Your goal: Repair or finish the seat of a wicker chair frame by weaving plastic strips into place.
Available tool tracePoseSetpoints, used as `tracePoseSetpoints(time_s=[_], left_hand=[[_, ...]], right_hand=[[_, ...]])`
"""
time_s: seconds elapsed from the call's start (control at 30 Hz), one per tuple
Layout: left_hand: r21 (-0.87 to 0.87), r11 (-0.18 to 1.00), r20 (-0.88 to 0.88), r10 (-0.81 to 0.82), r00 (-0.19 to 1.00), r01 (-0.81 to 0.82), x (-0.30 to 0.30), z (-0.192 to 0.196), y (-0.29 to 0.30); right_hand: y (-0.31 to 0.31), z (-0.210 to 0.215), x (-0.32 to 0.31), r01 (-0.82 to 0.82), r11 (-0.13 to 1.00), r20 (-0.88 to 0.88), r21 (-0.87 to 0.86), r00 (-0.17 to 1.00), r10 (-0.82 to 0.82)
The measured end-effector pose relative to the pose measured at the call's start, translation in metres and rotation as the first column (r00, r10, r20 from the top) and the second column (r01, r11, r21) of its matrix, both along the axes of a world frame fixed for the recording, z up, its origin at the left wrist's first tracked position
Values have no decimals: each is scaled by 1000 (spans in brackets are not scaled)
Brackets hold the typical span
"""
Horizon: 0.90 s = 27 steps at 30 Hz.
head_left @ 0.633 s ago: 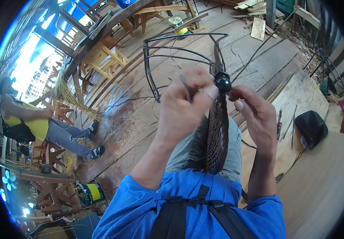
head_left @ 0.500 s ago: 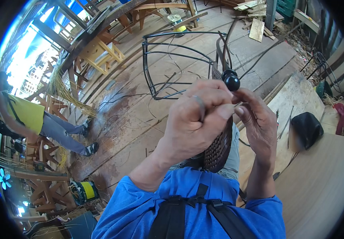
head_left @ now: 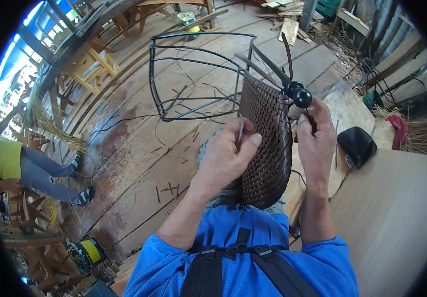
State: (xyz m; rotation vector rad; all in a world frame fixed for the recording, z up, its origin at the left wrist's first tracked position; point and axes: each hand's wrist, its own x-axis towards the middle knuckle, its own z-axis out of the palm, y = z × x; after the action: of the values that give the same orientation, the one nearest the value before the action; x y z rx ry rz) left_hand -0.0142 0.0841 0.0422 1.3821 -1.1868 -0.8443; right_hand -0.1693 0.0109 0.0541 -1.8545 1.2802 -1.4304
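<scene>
A dark brown woven panel [head_left: 265, 143] stands upright between my hands, its lower end close to my lap. It is joined to a black metal frame [head_left: 156, 79] that reaches away to the left. My left hand [head_left: 226, 156] is in front of the weave, thumb and fingers pinched together; what they hold is hidden. On the panel's right side my right hand [head_left: 317, 133] has its fingers curled just below a shiny black ball knob [head_left: 302, 97]. Whatever is in those fingers cannot be made out. Loose brown strips [head_left: 287, 57] stick up from the panel's top corner.
Short strip offcuts [head_left: 169, 189] litter the plank floor. To my right are a pale wooden board [head_left: 396, 213] and a black pouch [head_left: 357, 147]. A person in a yellow top [head_left: 3, 158] stands at the left. A yellowish wooden stool [head_left: 94, 69] stands at the back left.
My hands have moved apart; the left came down and left across the weave. The woven panel now shows its broad face. My view has shifted right, and the person at left has bent an arm.
</scene>
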Motion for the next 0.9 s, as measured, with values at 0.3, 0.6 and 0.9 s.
tracePoseSetpoints(time_s=[0.3, 0.6, 0.9], left_hand=[[-118, 990, -141, -88, 986, 72, -6, -9, -20], [-175, 980, -56, -108, 993, 97, 2, -2, -56], [-96, 933, -124, -357, 926, 347, 17, 13, -73]], right_hand=[[6, 2, -28, -478, 810, 590, -340, 562, 579], [30, 30, -38, -394, 863, 324, -316, 810, 488], [17, 15, -19, -360, 929, 328, 78, 890, 317]])
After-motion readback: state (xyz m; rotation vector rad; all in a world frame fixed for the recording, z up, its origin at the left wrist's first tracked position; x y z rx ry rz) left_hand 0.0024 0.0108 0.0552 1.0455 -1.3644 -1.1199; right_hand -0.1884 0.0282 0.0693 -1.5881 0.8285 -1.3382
